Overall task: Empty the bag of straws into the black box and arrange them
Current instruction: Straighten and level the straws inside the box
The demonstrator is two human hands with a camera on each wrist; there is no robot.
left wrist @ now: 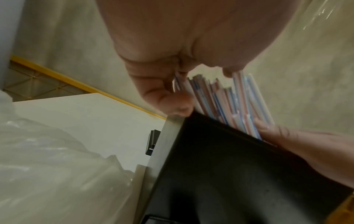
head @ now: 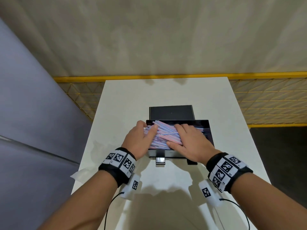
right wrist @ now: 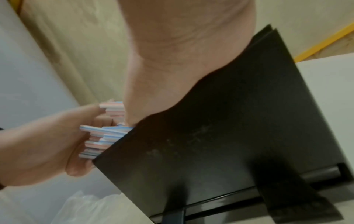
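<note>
A black box stands open in the middle of the white table, filled with pink-and-blue striped straws. My left hand holds their left ends, thumb on top and fingers curled over the box's left edge. In the left wrist view those straw ends stick up past the box wall. My right hand lies flat on the pile, fingers stretched over it, thumb on the near side. The right wrist view has the straws between my left hand and the box.
The box lid stands upright behind the box. An empty clear plastic bag lies on the table left of the box, partly under my left forearm. Two black tabs jut from the box's front. A yellow mesh fence runs behind the table.
</note>
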